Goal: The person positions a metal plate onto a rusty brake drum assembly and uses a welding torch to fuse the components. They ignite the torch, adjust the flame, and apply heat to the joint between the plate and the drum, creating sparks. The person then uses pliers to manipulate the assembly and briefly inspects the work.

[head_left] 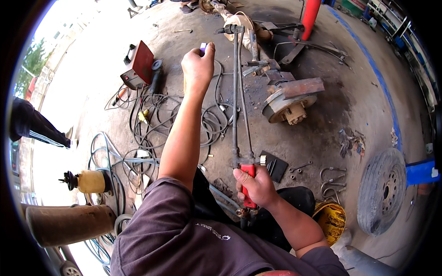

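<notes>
Red handle (247,171) of a cutting torch (235,101): R hand (261,186) is wrapped tight round it, thumb along the side. L hand (197,68) is closed on a small purple lighter (203,46), only the top showing; it sits nr the torch's nozzle (218,31), apart in view, true gap can't be told.

Torch stands in front of the torso, its head out over the floor; held that way prob. to keep the hot end off body & sleeves. L arm is stretched fwd, prob. for the same reason.

Looks: two long, slim, dark tubes run from valve body to angled head, w/ a pale ridged knob (263,160) at the side & a brass fitting (240,212) below. No flame shows. Beyond: rusty axle (253,43) & brake drum (275,110) on stained concrete.
</notes>
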### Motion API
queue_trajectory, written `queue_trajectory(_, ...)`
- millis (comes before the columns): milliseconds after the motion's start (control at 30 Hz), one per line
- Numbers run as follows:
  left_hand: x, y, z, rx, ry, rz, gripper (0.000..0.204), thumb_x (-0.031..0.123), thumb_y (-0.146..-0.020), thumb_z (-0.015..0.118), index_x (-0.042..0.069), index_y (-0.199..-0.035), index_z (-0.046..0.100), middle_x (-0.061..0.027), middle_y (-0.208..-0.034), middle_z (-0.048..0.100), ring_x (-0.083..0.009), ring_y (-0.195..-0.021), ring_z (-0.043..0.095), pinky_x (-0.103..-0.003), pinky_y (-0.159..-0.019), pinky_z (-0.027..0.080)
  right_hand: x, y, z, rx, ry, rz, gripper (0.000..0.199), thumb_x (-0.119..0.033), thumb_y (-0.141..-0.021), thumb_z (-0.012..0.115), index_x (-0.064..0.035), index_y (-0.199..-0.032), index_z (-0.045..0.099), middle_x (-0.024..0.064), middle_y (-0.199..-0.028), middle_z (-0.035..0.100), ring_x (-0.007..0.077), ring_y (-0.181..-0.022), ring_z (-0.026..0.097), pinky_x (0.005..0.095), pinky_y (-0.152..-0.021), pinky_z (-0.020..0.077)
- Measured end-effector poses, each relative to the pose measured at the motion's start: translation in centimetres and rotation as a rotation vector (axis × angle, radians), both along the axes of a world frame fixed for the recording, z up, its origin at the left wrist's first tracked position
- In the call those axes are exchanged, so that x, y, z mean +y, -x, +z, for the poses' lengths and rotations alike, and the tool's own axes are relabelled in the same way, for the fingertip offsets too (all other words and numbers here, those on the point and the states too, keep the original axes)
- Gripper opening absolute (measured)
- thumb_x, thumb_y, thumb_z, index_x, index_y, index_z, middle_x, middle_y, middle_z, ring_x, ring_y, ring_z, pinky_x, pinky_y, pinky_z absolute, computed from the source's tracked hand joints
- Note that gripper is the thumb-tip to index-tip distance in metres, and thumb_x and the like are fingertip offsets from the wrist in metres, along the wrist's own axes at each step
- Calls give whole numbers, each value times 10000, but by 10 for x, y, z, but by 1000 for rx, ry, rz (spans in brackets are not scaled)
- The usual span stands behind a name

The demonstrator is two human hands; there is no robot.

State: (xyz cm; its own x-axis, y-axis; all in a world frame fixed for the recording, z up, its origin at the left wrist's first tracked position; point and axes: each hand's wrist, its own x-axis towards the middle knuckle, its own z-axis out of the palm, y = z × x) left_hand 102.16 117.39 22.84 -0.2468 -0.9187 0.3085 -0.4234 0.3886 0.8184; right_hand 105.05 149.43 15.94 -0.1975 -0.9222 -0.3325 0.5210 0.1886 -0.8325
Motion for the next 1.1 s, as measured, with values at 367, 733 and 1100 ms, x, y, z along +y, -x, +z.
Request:
queue_trajectory(367,-10,1,-14,56,128,28,509,419,-897,679,-81,-799,684,-215,-649,631,-255,-625,616,-405,-688,497,-3,-3,3,-3,21,-18,331,-241,-1022,612,-56,-758,538,6,-617,523,87,-488,513,255,-448,417)
queue_trajectory(733,-5,3,-12,39,170,16,488,407,-894,678,-78,-859,713,-238,-709,670,-295,-670,662,-399,-728,511,-3,-2,0,-18,21,-27,329,-242,-1023,612,-58,-764,529,7,-626,522,86,-497,511,252,-459,426)
queue_trajectory(1100,65,-11,-19,243,194,-721,345,195,-815,870,47,-695,582,32,-657,557,-54,-601,440,-243,-532,383,8,24,-4,-87,-34,-228,201,-225,-986,666,-56,-979,557,60,-726,591,164,-562,595,343,-516,535)
